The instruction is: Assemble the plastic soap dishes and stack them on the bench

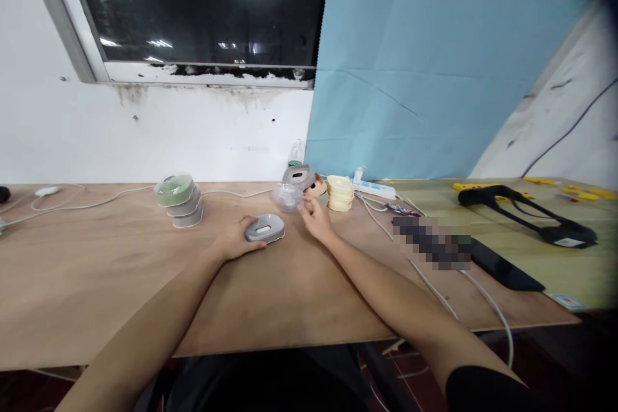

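My left hand [236,238] grips the left side of a grey oval case [265,227] with a slot in its top, thumb in front and fingers behind. The case rests on the wooden table. Farther back, my right hand [316,217] pinches the right edge of a clear plastic lid [288,197]. Whether one or more clear pieces are there I cannot tell. Just behind stand a grey-brown slotted piece [297,175] and an orange-tan piece [316,187], both partly hidden. Right of them is a stack of pale yellow containers [340,194].
A green-topped stack of grey containers [186,207] stands to the left on the wooden table [120,283]. A clear bottle [295,153] is by the wall. White cables lead from a power strip [375,189]. Rightward lie a black flat device [505,264] and a black headband-like frame [526,215].
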